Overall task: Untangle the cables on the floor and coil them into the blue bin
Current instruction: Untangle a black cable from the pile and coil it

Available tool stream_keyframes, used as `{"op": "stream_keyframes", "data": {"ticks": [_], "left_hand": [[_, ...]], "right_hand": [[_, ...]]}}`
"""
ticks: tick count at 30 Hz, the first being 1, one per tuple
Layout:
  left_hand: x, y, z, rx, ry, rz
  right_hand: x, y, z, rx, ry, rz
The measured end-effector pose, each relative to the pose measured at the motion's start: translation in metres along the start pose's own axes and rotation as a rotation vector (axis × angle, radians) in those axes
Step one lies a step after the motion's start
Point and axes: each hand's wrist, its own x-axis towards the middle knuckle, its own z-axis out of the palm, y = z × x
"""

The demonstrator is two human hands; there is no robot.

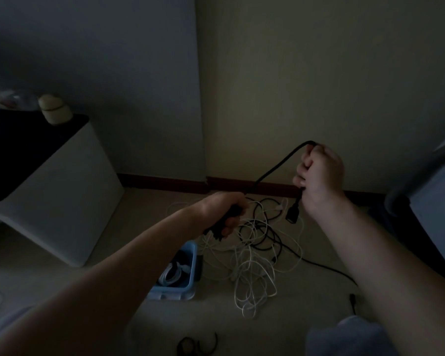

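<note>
A thick black cable (pixel 280 163) runs taut between my two hands, held above the floor. My left hand (pixel 226 214) grips a bunched black part of it. My right hand (pixel 319 173) grips it higher up, and the cable loops over that fist so its black plug (pixel 293 214) dangles below. Under both hands a tangle of thin white and black cables (pixel 257 255) lies on the pale floor. The blue bin (pixel 190 268) stands just left of the tangle, under my left forearm, with a coiled white cable (pixel 171 274) inside.
A white cabinet (pixel 62 201) with a dark top stands at the left, a cream object on it. A wall corner with dark skirting (pixel 165 182) is behind the tangle. Dark furniture edges in at the right. A black cable loop (pixel 198 345) lies near the bottom edge.
</note>
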Motion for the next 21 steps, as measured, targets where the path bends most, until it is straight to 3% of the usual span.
{"op": "stream_keyframes", "data": {"ticks": [4, 12, 16, 21], "left_hand": [[-0.002, 0.001, -0.001, 0.004, 0.01, 0.148], [-0.012, 0.013, 0.007, -0.157, -0.016, 0.372], [-0.016, 0.019, 0.006, -0.254, -0.037, 0.379], [-0.019, 0.026, -0.006, -0.575, -0.07, 0.377]], "right_hand": [[0.004, 0.002, -0.003, -0.006, 0.026, 0.04], [0.007, 0.019, -0.005, -0.363, 0.086, 0.153], [-0.001, 0.035, -0.006, -0.439, -0.148, 0.3], [-0.022, 0.039, -0.005, -0.653, -0.52, 0.356]]}}
